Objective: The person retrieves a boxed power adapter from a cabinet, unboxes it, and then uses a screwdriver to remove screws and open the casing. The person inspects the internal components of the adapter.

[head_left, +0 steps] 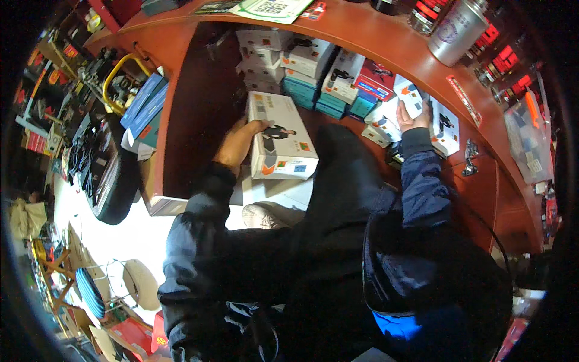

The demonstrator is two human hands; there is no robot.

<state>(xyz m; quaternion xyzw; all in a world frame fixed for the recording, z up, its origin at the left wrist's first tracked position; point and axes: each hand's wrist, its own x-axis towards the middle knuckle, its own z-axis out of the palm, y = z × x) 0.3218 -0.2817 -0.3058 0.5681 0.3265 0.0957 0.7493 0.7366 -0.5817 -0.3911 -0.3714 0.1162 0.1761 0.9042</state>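
Observation:
My left hand [243, 140] is closed on the near left side of a white cardboard box [281, 161] with a picture of a person in dark clothes and an orange mark. The box is held tilted above the floor, in front of the wooden cabinet's opening. My right hand [415, 118] reaches into the cabinet on the right, its fingers round a smaller white box [409, 95] with an orange mark. Beside that hand leans another white box [445, 125] with a dark figure on it. A red box [376, 81] lies just left of it, on top of a stack.
Stacks of white boxes [263, 40] and teal boxes [299, 86] fill the back of the cabinet. On the curved reddish-brown counter [362, 24] stand a silver bottle [456, 35] and dark bottles. Blue folders [145, 107] and a black stool seat [111, 175] are at left.

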